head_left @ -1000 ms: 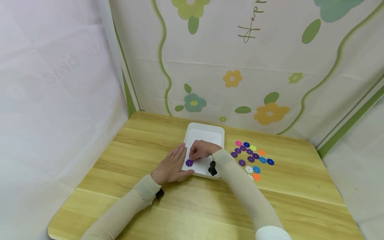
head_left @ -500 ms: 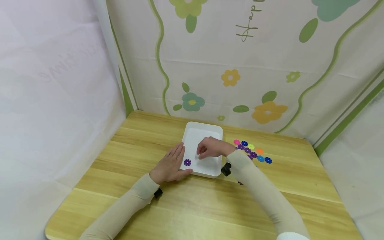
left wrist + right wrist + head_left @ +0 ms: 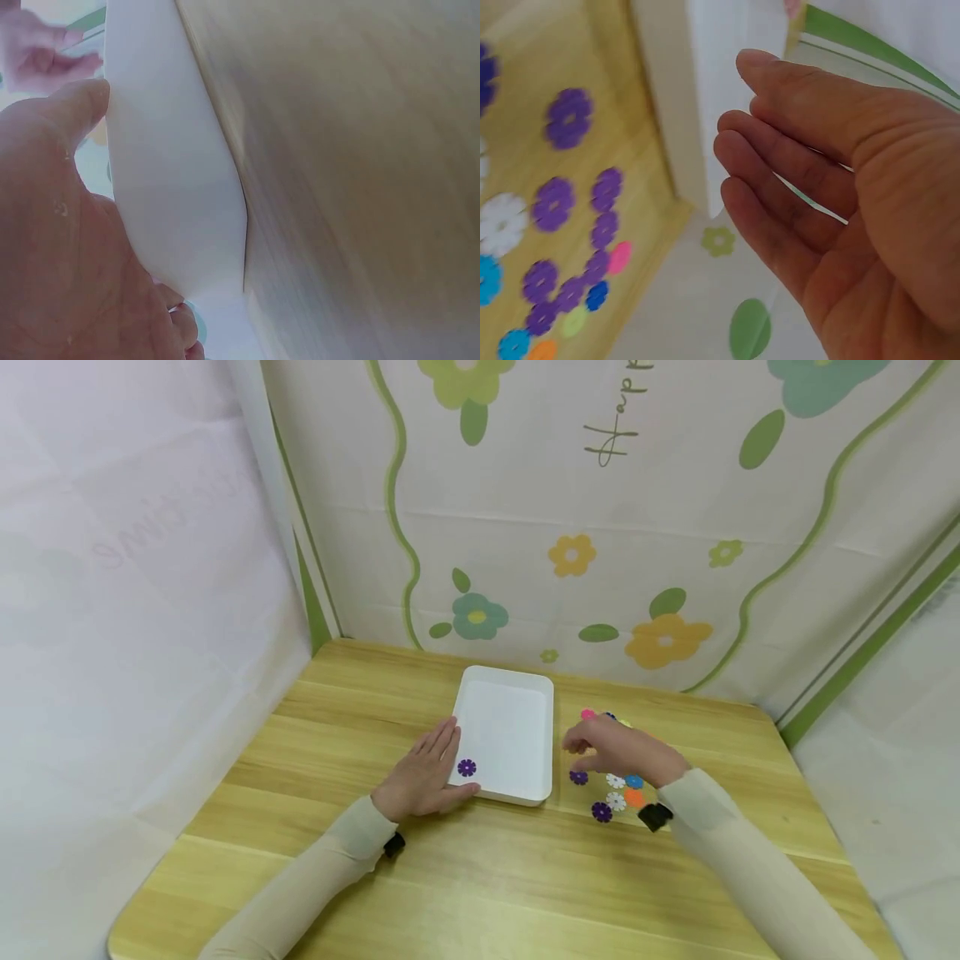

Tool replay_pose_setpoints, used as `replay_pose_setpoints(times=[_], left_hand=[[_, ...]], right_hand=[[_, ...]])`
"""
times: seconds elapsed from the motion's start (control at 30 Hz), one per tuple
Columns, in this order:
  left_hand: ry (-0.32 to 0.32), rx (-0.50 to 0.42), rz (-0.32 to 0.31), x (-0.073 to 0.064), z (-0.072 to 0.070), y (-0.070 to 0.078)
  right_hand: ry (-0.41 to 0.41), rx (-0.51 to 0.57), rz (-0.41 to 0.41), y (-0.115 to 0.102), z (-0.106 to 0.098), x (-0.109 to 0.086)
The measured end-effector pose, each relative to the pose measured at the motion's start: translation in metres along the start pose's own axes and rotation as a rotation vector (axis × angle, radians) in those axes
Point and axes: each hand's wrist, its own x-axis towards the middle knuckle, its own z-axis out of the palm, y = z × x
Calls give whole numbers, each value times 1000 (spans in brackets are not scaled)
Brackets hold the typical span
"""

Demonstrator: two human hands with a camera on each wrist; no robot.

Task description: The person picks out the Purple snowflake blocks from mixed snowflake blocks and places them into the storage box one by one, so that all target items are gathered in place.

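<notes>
A white tray (image 3: 504,735) lies on the wooden table, with one purple snowflake disc (image 3: 467,767) inside at its near left corner. My left hand (image 3: 423,777) rests against that corner, its straight fingers along the left side and the thumb along the near side. In the left wrist view the thumb (image 3: 86,105) touches the tray's wall (image 3: 165,150). To the right of the tray, my right hand (image 3: 618,750) hovers over loose snowflake discs, hiding some. Its fingers are loosely bent with nothing between them, as the right wrist view shows.
Several loose discs lie right of the tray: purple discs (image 3: 553,204), a white disc (image 3: 615,801), an orange disc (image 3: 634,798), a blue disc (image 3: 633,782) and a pink disc (image 3: 588,715). A flowered cloth (image 3: 525,527) hangs behind the table (image 3: 465,885).
My right hand has let go of the purple disc in the tray and moved right, out of the tray and over the loose discs. The left hand has stayed at the tray's corner.
</notes>
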Motion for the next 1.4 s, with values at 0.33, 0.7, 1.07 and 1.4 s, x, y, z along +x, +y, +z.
replay_pose_setpoints(times=[0.33,0.7,1.07,1.4], left_hand=[[-3,-11,-9,-1,-1,0],[-7,-13,-14,-1,0,0],[-16,-26,-21,-1,0,1],[-7,-21,-17,0,1,0]], right_hand=[[-34,-76,2,23,42,-49],[28,-130,-79,34,68,-54],[7,-67,-41,40,72,-49],[-58,111,-11,46,58,-40]])
